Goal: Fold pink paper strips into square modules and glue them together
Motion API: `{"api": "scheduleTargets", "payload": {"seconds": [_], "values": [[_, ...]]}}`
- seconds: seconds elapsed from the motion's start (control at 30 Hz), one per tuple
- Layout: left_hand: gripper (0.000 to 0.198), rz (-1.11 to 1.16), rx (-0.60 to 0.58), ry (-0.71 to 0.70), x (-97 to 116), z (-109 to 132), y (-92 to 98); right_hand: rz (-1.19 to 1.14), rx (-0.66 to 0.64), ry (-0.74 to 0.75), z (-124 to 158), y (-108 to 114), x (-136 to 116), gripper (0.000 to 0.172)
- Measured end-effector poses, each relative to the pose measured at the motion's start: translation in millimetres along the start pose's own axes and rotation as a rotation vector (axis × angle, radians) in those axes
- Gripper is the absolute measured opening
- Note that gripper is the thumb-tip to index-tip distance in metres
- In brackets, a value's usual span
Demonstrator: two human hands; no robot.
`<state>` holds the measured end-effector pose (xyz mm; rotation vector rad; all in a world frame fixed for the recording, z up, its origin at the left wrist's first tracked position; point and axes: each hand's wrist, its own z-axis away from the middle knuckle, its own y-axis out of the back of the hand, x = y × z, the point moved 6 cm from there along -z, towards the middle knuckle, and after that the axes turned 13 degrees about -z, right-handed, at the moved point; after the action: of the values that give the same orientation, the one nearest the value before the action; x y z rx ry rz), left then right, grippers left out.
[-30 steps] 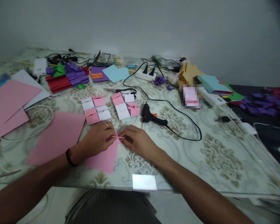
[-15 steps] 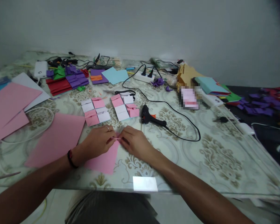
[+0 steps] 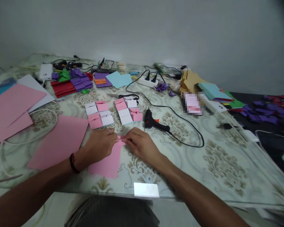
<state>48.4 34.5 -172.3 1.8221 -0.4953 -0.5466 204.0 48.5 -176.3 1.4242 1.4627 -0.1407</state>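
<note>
My left hand [image 3: 103,142] and my right hand [image 3: 141,142] pinch a small pink sheet of paper [image 3: 106,167] along a narrow fold at its far edge. Both hands are closed, fingertips a short way apart on the crease. Part of the sheet lies under my left hand, and the rest rests flat on the table. Just beyond my hands sit two checkered panels of folded pink and white paper, a left panel [image 3: 96,119] and a right panel [image 3: 125,116]. To my left lies a larger pink sheet [image 3: 61,138].
A black glue gun [image 3: 156,122] lies right of the panels, its cord looping to a white power strip [image 3: 147,81]. Scissors [image 3: 125,96] rest behind the panels. Pink sheets [image 3: 11,107] and a white cable [image 3: 35,138] are at left. Folded purple papers [image 3: 81,82] stand at the back.
My right hand has shifted slightly right, away from my left, and more of the pink fold shows between the fingertips. The whole view has moved slightly.
</note>
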Motion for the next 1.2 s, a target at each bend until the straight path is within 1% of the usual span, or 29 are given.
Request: {"api": "scheduleTargets", "payload": {"seconds": [0.17, 0.23, 0.37, 0.5, 0.63, 0.73, 0.9, 0.97, 1.07, 1.2], "values": [[0.017, 0.182, -0.035, 0.011, -6, -1, -7.1, -0.028, 0.01, -0.064, 0, 3, 6, 0.011], [0.016, 0.231, -0.051, 0.008, -7, -2, -9.1, -0.044, 0.0, -0.085, 1, 4, 8, 0.009], [0.017, 0.231, -0.055, 0.004, -7, -3, -8.9, -0.078, -0.029, -0.109, 1, 1, 9, 0.007], [0.017, 0.24, -0.06, 0.005, -5, -3, -8.4, -0.08, -0.044, -0.101, 1, -3, 9, 0.008], [0.025, 0.21, -0.058, -0.023, -3, -5, -9.2, -0.029, -0.059, -0.069, 0, -7, 8, 0.009], [0.027, 0.193, -0.049, -0.016, -4, -5, -9.2, -0.021, -0.042, -0.041, 0, -7, 6, 0.01], [0.02, 0.267, -0.068, 0.027, -5, -5, -9.5, -0.105, -0.014, -0.043, 0, -5, 6, 0.005], [0.015, 0.29, -0.056, 0.049, -6, -5, -8.5, -0.139, -0.005, -0.062, 0, -5, 6, 0.004], [0.014, 0.323, -0.042, 0.058, -5, -6, -6.4, -0.176, -0.013, -0.103, -1, -6, 7, 0.009], [0.014, 0.424, -0.031, 0.051, -3, -7, -1.5, -0.211, -0.02, -0.142, -3, -6, 5, 0.016]]}}
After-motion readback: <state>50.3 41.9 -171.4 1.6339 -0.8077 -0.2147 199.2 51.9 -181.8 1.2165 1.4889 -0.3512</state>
